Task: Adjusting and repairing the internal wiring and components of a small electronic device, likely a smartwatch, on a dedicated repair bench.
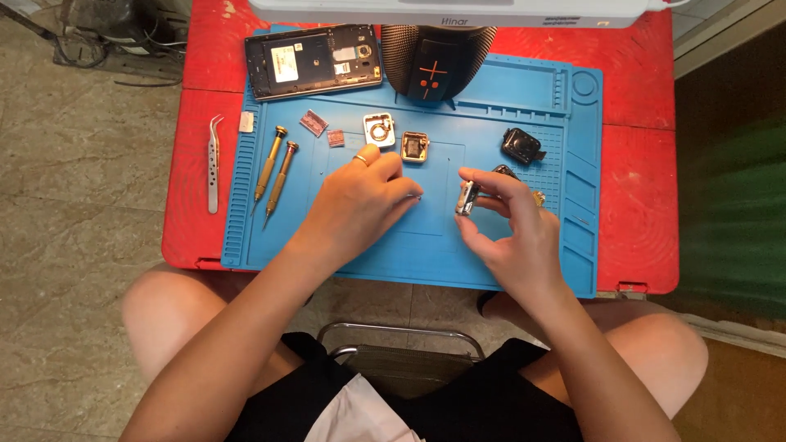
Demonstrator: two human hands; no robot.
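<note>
Head view shows the right hand [512,233] pinching a small silver watch case [467,198] between thumb and fingers above the blue mat [426,245]. Left hand [356,205] rests loosely curled beside it, seemingly holding nothing. A steady, edge-only pinch seems wisest, keeping the case low over the mat.

Black speaker [434,61] top cut off

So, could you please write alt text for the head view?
Seen from above, a seated person's right hand pinches a small metal part over a blue mat on a red table; the left hand rests beside it. Two screwdrivers, tweezers and an opened phone lie nearby.
</note>
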